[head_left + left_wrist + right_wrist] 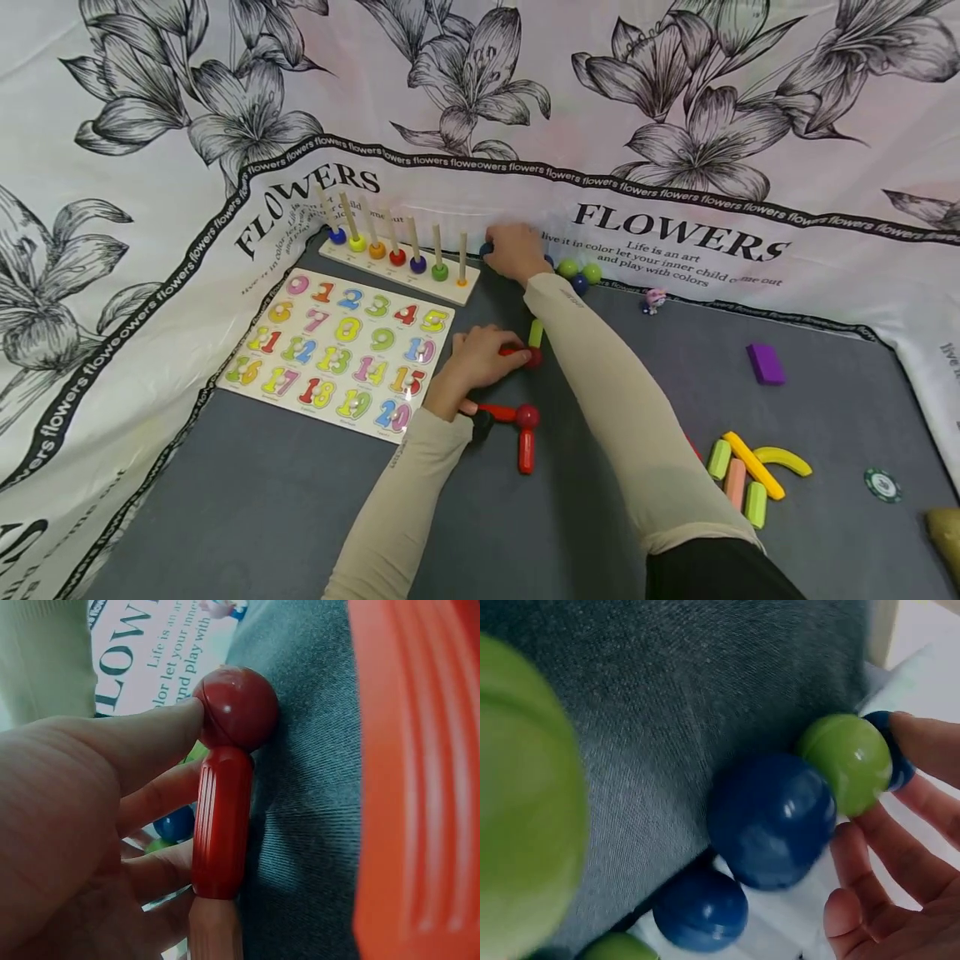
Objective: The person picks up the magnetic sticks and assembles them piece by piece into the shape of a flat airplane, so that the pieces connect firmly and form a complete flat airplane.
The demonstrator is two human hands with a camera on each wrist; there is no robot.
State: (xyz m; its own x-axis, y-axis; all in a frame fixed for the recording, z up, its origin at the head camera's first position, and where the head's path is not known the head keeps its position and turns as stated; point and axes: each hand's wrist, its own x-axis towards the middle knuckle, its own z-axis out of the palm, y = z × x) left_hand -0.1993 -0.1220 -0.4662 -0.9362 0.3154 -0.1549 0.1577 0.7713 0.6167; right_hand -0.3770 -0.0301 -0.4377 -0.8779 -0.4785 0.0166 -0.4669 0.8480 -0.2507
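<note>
Left hand sits mid-mat right beside the number puzzle board, fingers curled round a red stick with a red ball stuck on its end; the thumb presses against the ball. A green stick stands just past it. Nearer the person is another red stick and ball piece, close but not touching the hand.

Right hand is stretched out to the far edge of the grey mat, where the flowered cloth rises like a wall, so it's tight back there. Its fingers are loosely spread next to a cluster of blue and green balls, fingertips touching the far blue one; can't tell whether it's really gripping anything. The peg rack sits just left of that hand.

Plenty of open mat on the near side, and between the right sleeve and the loose pile of coloured sticks off to the right.
</note>
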